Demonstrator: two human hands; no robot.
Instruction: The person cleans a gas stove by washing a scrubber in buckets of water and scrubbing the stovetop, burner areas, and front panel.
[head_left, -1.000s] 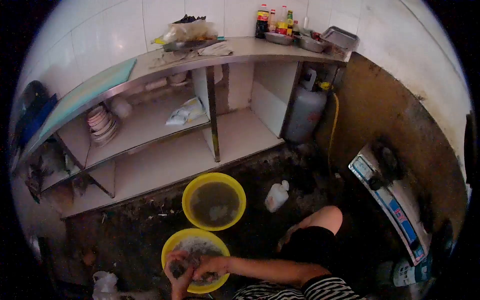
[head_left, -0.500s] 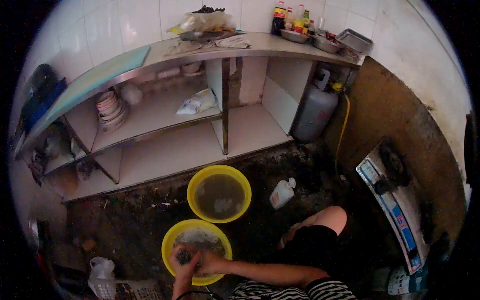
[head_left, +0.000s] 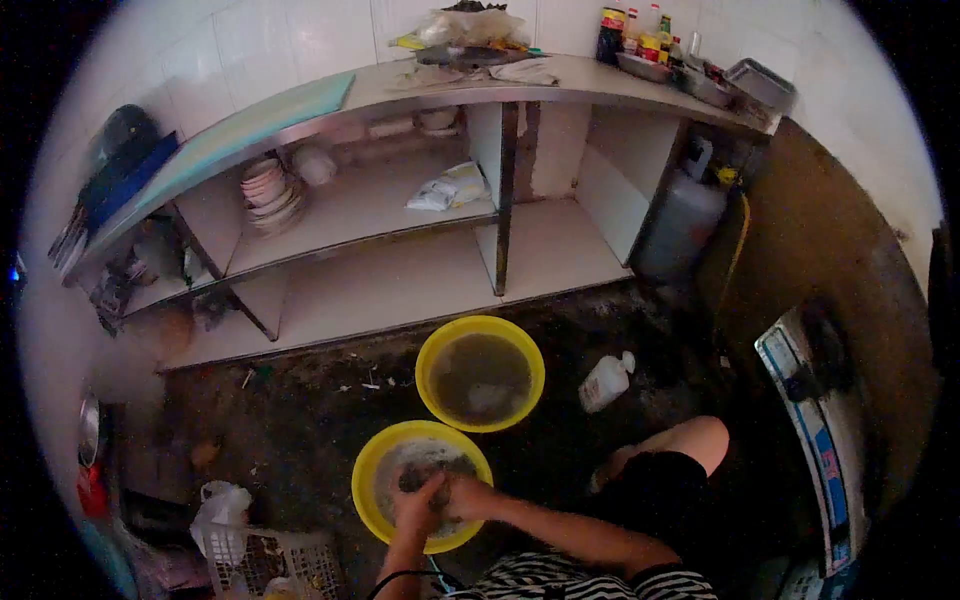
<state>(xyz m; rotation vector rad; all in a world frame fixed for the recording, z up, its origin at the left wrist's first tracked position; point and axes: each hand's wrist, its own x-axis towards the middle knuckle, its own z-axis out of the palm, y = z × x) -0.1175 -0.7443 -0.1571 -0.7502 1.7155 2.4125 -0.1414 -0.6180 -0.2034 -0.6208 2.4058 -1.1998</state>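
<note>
Both my hands are together over the nearer yellow basin, which holds cloudy, sudsy water. My left hand is closed around a dark grey clump, too blurred to name exactly. From the right, my right hand presses against it with curled fingers. Just beyond, and almost touching the nearer one, stands a second yellow basin of murky water with a pale patch in it. On the floor to its right is a white plastic bottle.
A low tiled shelf unit spans the back, holding stacked bowls. A gas cylinder stands at its right end. A plastic crate and a white bag lie at lower left. A metal-and-blue panel leans at right.
The view has swung left, so everything sits further right in the picture. My hands stay together over the nearer basin, and the clump is still between them.
</note>
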